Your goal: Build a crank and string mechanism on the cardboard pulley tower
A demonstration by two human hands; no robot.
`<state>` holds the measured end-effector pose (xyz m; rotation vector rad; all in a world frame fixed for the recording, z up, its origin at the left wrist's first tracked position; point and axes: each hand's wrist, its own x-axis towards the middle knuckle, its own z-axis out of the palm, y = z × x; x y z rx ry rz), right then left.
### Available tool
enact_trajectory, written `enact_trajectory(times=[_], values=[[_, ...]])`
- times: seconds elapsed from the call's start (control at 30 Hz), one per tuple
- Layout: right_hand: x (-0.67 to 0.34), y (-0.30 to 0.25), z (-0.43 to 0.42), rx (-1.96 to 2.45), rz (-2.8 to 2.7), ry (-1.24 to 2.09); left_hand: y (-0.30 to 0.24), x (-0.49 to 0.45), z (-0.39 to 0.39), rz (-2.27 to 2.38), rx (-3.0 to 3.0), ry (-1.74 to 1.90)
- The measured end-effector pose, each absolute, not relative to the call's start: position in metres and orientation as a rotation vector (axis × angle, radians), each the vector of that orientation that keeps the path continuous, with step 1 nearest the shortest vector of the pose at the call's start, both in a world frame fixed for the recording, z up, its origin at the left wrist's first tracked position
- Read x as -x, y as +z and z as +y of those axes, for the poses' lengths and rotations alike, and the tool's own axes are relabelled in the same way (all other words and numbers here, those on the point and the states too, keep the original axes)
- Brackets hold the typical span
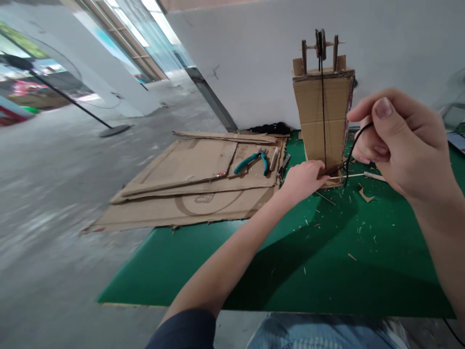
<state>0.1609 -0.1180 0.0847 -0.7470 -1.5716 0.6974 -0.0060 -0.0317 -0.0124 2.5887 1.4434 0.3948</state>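
A tall cardboard tower (pixel 323 116) stands on a green mat (pixel 290 261), with a small wooden pulley frame (pixel 321 46) on top. A black cord (pixel 322 106) runs down its front from the pulley. My left hand (pixel 303 178) is closed at the tower's base, pressing on the bottom edge where the cord ends. My right hand (pixel 395 138) is raised to the right of the tower, pinching the other end of the black cord between thumb and fingers.
Flat cardboard sheets (pixel 189 184) lie left of the tower, with teal-handled pliers (pixel 250 161), a white marker (pixel 273 158) and a small dark tool (pixel 284 166) on them. Wood chips and thin sticks litter the mat. Grey floor lies to the left, a white wall behind.
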Motion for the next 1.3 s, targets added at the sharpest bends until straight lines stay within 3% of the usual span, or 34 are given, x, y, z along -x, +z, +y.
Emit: enact_trajectory(times=[0.7,1.03,1.3], values=[[-0.164,0.086,-0.114,0.675,-1.628,0.722,0.004,0.002,-0.051,1.537,-2.637,0.264],[-0.163,0.038,-0.072,1.377,-2.533,-0.271,-0.007,-0.005,-0.063,1.471,-2.558,0.342],[-0.166,0.022,-0.054,1.463,-2.497,-0.344,-0.015,0.007,-0.086,1.243,-2.705,0.320]])
